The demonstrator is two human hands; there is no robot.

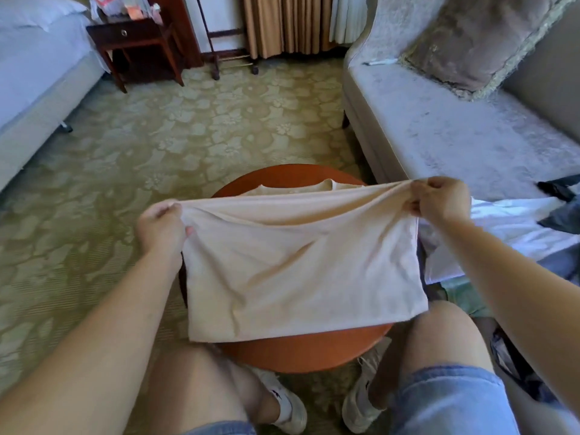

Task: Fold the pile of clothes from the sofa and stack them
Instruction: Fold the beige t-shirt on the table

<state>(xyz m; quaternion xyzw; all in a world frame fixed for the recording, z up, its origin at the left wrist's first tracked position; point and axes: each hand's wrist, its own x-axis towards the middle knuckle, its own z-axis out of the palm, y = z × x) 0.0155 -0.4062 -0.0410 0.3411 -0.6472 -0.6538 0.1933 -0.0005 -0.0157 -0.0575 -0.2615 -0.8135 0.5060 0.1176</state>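
Patterned green carpet (188, 136) is filling the middle of the room, running between a bed (37, 73) on the left and a pale grey sofa (439, 136) on the right. A brownish cushion (470, 42) is leaning against the sofa's back. Tan curtains (282, 23) are hanging at the far wall, and a dark wooden nightstand (135, 36) is standing beside the bed.

A person is sitting with bare knees and denim shorts (448, 400) showing at the bottom edge, and a round reddish-brown tabletop (298, 353) is standing just in front of the knees. A beige shirt (298, 271) is lying over that tabletop, covering most of it. Its near part is being held up by a doubled-over edge stretched straight between both hands, while its neckline is resting flat on the far side of the tabletop.

On the sofa seat at the right, unfolded clothes are waiting: a white garment (508, 224) is spreading towards the seat's front edge, and a dark garment (561, 189) is lying beside it at the picture's margin.

The left grip (161, 227) is clamping the shirt's left corner, its fingers curling round the bunched cloth. The right grip (439, 202) is pinching the right corner in the same way, slightly higher and farther from the body. White sneakers (288, 406) are resting on the carpet under the tabletop.
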